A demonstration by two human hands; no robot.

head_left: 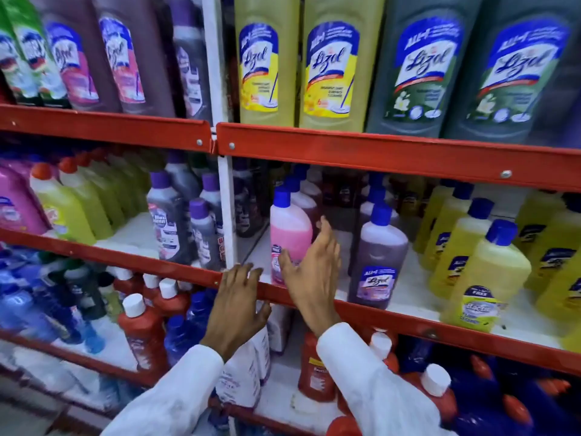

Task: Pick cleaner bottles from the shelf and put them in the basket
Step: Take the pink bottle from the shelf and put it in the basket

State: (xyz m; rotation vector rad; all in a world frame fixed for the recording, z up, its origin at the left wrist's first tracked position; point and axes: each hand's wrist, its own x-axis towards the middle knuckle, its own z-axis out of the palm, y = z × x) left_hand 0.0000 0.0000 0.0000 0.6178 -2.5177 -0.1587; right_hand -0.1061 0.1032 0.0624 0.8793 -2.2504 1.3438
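Note:
A pink cleaner bottle [289,234] with a blue cap stands at the front of the middle shelf. My right hand [311,272] is open right beside it, thumb against its lower label and fingers spread past its right side. A purple cleaner bottle [377,262] stands just right of that hand. My left hand [239,303] lies open with its fingers over the red shelf edge [377,313], holding nothing. No basket is in view.
Yellow bottles [481,278] fill the middle shelf's right side. Large yellow [267,64] and grey-green bottles [424,67] stand on the top shelf. Red bottles with white caps [141,335] and blue bottles crowd the lower shelf. A white upright post [228,209] divides the shelving.

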